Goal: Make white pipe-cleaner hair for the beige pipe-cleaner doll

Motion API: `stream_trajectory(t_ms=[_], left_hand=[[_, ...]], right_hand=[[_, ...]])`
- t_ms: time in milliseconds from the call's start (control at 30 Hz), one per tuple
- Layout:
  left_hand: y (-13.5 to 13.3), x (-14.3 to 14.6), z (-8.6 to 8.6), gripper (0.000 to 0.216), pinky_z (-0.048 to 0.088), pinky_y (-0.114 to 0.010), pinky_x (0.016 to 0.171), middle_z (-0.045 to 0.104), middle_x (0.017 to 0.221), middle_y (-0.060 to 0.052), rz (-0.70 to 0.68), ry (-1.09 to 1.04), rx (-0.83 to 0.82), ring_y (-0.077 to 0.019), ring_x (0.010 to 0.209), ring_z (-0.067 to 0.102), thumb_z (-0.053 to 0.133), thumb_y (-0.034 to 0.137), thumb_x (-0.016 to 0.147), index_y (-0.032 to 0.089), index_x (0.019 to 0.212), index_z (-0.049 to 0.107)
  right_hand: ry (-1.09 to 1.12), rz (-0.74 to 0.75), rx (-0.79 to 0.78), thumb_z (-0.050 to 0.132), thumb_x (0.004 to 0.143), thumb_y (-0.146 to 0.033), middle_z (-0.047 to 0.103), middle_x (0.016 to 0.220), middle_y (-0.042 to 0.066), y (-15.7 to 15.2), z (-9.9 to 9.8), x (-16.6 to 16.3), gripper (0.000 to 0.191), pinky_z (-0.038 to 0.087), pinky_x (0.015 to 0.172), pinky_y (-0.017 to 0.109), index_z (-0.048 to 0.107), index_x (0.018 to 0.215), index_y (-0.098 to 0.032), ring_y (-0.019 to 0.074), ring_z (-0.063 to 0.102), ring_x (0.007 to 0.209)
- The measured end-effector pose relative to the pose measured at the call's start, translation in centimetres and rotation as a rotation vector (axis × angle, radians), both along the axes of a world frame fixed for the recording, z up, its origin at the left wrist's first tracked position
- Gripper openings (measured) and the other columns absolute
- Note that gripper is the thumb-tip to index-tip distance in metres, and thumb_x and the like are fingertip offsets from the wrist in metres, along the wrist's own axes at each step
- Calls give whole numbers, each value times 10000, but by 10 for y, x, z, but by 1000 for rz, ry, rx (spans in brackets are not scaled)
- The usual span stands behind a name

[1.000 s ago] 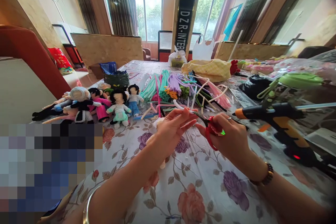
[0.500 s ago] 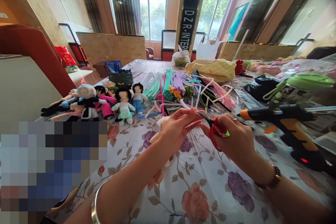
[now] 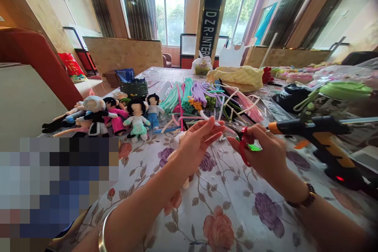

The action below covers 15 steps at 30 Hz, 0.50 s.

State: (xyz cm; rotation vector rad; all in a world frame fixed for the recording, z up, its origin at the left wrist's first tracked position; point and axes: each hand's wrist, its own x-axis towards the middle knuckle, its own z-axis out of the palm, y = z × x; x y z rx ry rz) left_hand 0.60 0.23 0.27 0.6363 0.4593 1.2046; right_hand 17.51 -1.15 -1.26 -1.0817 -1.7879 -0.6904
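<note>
Over the flowered tablecloth my left hand (image 3: 196,141) pinches a white fuzzy pipe cleaner (image 3: 204,115) between thumb and fingertips. My right hand (image 3: 265,151) is closed around the red handles of a pair of scissors (image 3: 243,151). The dark blades point left toward my left fingertips, partly lost against the clutter behind. A pale doll (image 3: 179,138) lies on the cloth, mostly covered by my left forearm. Bundles of coloured pipe cleaners (image 3: 199,93) lie just beyond both hands.
Several finished dolls (image 3: 137,120) sit at the left, in front of a dark green basket (image 3: 134,88). A black and orange glue gun (image 3: 321,130) stands at the right by a green-lidded container (image 3: 345,91). Farther back lies a yellow checked pouch (image 3: 236,78).
The scissors have drawn slightly to the right, away from my left fingertips. My left hand keeps its pinch on the white pipe cleaner. The view has shifted a little.
</note>
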Motion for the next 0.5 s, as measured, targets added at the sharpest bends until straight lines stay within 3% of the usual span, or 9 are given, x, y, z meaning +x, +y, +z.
stream_trajectory(t_ms=[300,500], left_hand=[[1,1,2,155,470,-252,801,690,728,-1,50,-1,-48,-93,701,626,763,244,660,148,629,646],[-1,2,3,171,467,-249,752,677,716,4,38,-23,-43,-90,688,616,754,210,674,148,594,617]], right_hand=[[-175,-27,112,621,782,-297,610,754,41,9,1,15,138,478,642,294,511,803,-216,182,601,708],[-154,-10,114,654,750,-256,593,720,14,9,-2,11,160,466,618,265,501,779,-216,151,582,660]])
